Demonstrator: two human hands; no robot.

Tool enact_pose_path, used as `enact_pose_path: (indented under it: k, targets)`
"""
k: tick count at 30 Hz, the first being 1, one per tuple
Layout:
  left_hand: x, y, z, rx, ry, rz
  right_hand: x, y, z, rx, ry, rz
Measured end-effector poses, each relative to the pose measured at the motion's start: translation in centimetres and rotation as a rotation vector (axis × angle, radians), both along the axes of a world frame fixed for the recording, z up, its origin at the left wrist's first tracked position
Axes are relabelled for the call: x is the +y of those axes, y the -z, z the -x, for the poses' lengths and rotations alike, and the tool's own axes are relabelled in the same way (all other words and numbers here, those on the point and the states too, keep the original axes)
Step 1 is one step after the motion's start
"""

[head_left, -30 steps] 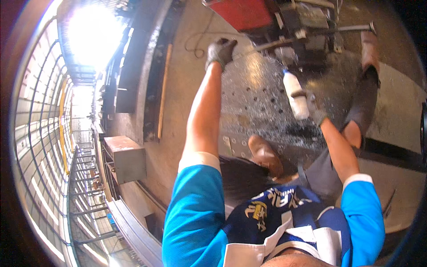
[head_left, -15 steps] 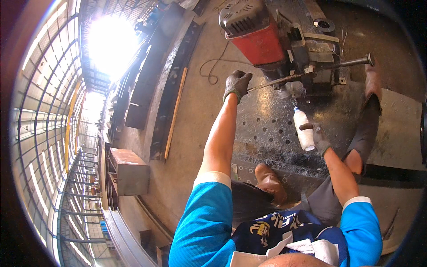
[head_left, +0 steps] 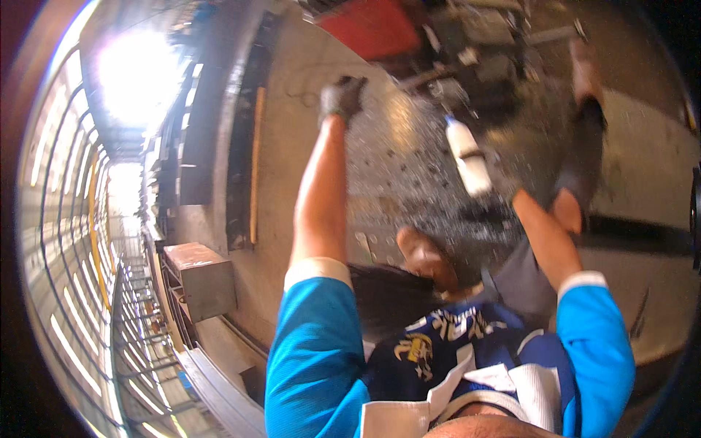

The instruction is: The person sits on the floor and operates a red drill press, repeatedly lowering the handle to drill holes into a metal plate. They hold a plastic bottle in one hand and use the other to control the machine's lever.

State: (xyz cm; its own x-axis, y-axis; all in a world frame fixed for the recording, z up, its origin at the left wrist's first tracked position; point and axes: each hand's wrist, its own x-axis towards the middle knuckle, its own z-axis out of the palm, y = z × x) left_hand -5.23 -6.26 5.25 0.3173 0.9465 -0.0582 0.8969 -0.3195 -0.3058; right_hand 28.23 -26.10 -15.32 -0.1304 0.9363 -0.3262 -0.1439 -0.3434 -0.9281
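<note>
My left hand (head_left: 342, 100), in a dark glove, is closed in a fist at the outer end of the drill's feed lever (head_left: 431, 77); blur hides the exact contact. That lever runs right to a red-and-black drilling machine (head_left: 372, 33) at the top. Closed round a white plastic bottle (head_left: 473, 174) is my gloved right hand (head_left: 502, 171), a finger crossing the bottle's middle. The bottle tilts, its blue cap end (head_left: 450, 119) pointing up toward the base of the drill. Beneath lies a dark metal plate (head_left: 380, 157) with drilled holes and scattered shavings.
A brown boot (head_left: 426, 257) rests at the plate's near edge. To the left, a wooden strip (head_left: 257, 164) lies along dark steel beams, with a metal cabinet (head_left: 197, 281) nearer. A dark gap (head_left: 635, 232) runs along the right. A cable (head_left: 299, 84) curls behind my left hand.
The whole view has shifted and blurred, so the drill, plate and bottle now appear higher and further left. My right hand keeps the bottle, and my left fist remains by the lever.
</note>
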Motion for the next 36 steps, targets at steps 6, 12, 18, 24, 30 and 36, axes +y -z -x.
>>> enact_pose_path:
  k: [6, 12, 18, 24, 30, 36]
  targets:
    - [0.7, 0.8, -0.7, -1.056, -0.519, 0.099, 1.0, 3.2, -0.9, 0.069, -0.077, -0.066]
    - [0.5, 0.7, -1.1, -1.106, -0.597, 0.105, 1.2, 2.4, -0.6, 0.023, -0.076, -0.123]
    - [0.2, 0.8, -1.0, -1.130, -0.566, 0.115, 1.0, 3.1, -0.9, 0.069, -0.046, -0.171]
    - [0.0, 0.4, -2.0, -1.249, -0.609, 0.183, 1.5, 4.2, -0.7, 0.064, -0.101, -0.153]
    - [0.1, 1.2, -1.4, -1.224, -0.555, 0.131, 1.1, 3.3, -0.8, 0.131, -0.084, -0.175]
    - [0.5, 1.6, -1.0, -1.167, -0.557, 0.128, 0.8, 1.4, -0.4, 0.207, -0.063, -0.096]
